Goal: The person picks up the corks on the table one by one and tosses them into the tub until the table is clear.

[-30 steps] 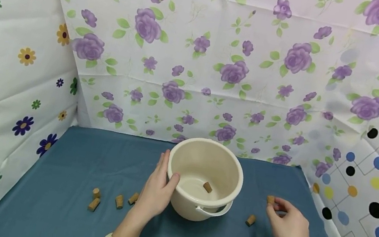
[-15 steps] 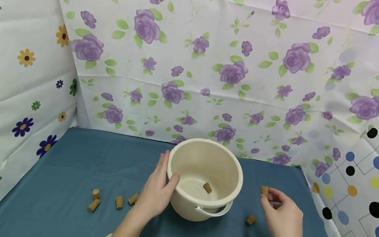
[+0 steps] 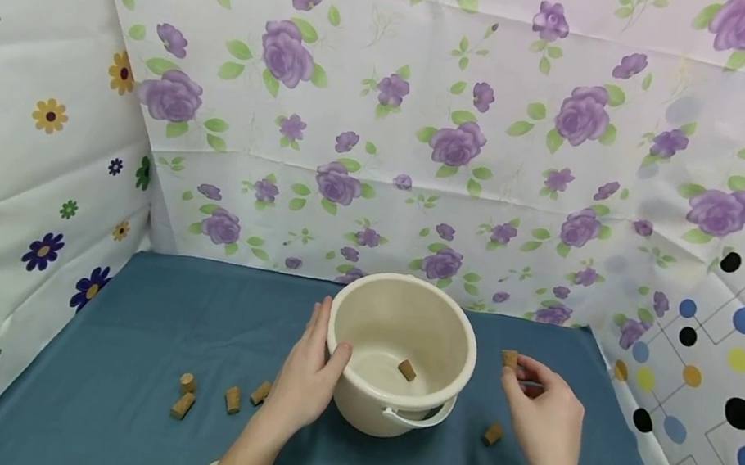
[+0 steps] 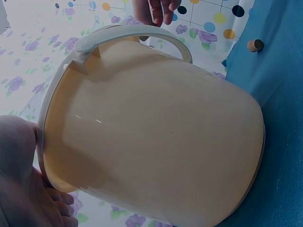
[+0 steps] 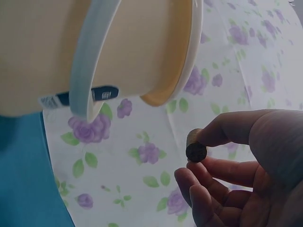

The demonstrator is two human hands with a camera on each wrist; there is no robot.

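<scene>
A cream plastic bucket (image 3: 378, 415) stands upright, one cork (image 3: 406, 370) lying on its floor. My left hand (image 3: 307, 377) rests against the bucket's left side, fingers straight along the outer wall and thumb at the rim; in the left wrist view, its fingers (image 4: 61, 208) show beside the rim. Right of the bucket, my right hand (image 3: 548, 413) pinches another cork (image 3: 509, 359) between thumb and fingers, raised and apart from the rim. The right wrist view shows that held cork (image 5: 196, 145) end-on, below the bucket's mouth in the picture.
One cork (image 3: 491, 434) lies on the blue cloth (image 3: 125, 322) right of the bucket. Several corks (image 3: 232, 399) lie on the left, near my left forearm. The bucket's handle (image 3: 418, 419) hangs down at the front right. Patterned sheets (image 3: 389, 136) stand behind and at both sides.
My right hand has moved left and away from me, carrying the cork closer to the bucket. The left hand and the bucket have stayed in place.
</scene>
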